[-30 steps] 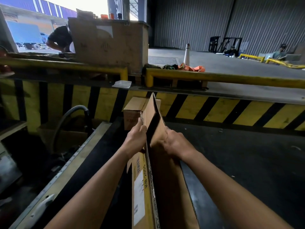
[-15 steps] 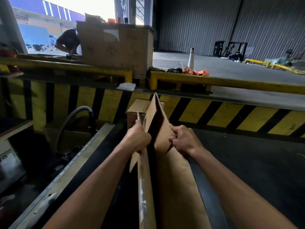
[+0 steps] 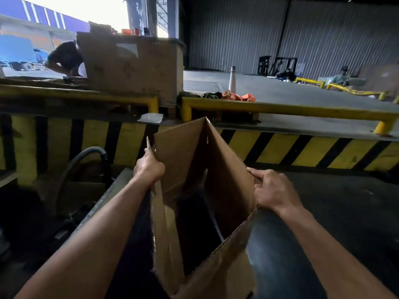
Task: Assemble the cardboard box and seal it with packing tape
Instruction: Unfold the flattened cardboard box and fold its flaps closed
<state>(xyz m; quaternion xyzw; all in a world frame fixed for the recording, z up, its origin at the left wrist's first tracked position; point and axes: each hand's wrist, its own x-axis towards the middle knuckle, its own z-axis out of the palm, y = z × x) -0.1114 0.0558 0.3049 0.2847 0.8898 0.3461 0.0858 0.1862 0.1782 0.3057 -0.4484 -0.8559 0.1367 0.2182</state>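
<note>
A grey corrugated wall [image 3: 302, 33] closes the far side of the hall, with a concrete floor [image 3: 291, 91] stretching in front of it. Nearer, a kerb painted in yellow and black stripes [image 3: 302, 149] runs across the whole view, topped by a yellow rail [image 3: 280, 107]. On the ledge at left stands a big crate [image 3: 133, 67] faced with cardboard, and a person [image 3: 64, 58] bends over just beside its left edge; a blue truck [image 3: 19, 53] stands outside behind them. A white cone [image 3: 232, 79] rises on the floor behind the rail, with orange cloth [image 3: 239, 97] lying at its foot.

Below the kerb lies a dark belt [image 3: 334, 212], edged on the left by a pale metal frame [image 3: 101, 203]. A black hose [image 3: 86, 156] arches up left of that frame.

The box [image 3: 183, 160] stands in the middle foreground, over the belt, partly spread into an open tube so that its dark inside shows; its far corner points up toward the kerb and its flaps are unfolded. No tape is on it.

The left hand [image 3: 149, 169] is clenched on the box's left wall, thumb pointing up along the edge. The right hand [image 3: 274, 190] grips the box's right wall, fingers [image 3: 255, 172] curled over the upper edge. Both bare forearms reach in from the bottom corners, with the box between them.
</note>
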